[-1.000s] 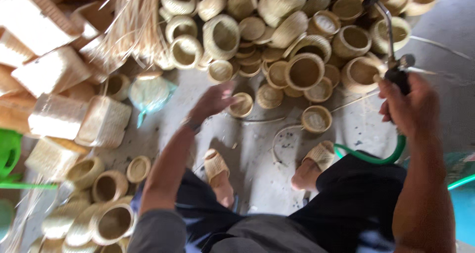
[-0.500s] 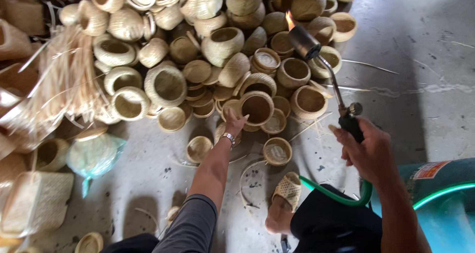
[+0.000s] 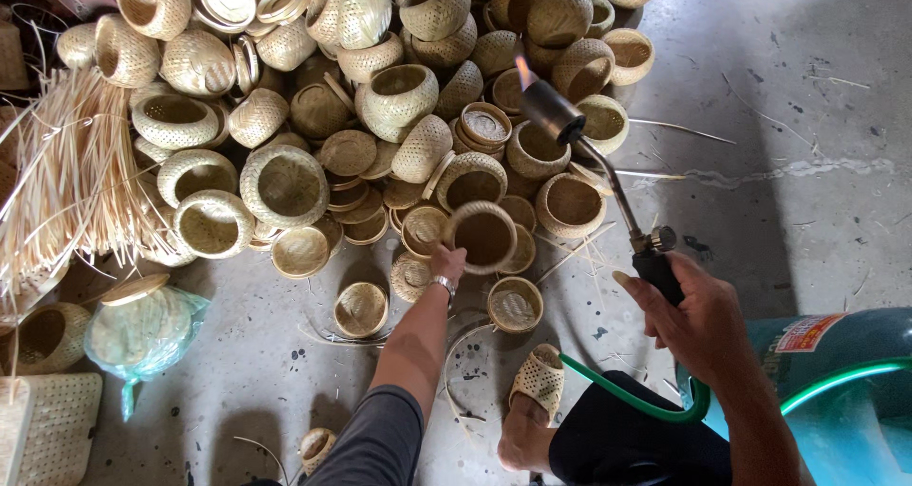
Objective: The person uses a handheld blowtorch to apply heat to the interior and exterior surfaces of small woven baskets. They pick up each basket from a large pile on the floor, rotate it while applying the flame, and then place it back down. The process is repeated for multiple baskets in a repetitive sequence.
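Head: hands grip basket [image 3: 483, 236], torch [image 3: 608, 177].

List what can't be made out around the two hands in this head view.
- Left hand: fingertips hidden behind the rim of the round woven basket; the grip is unclear.
- Right hand: palm side turned away; only the top of the torch handle shows.
- Green hose: far end hidden behind the right hand.
- Gas cylinder: cut off by the right and bottom edges.
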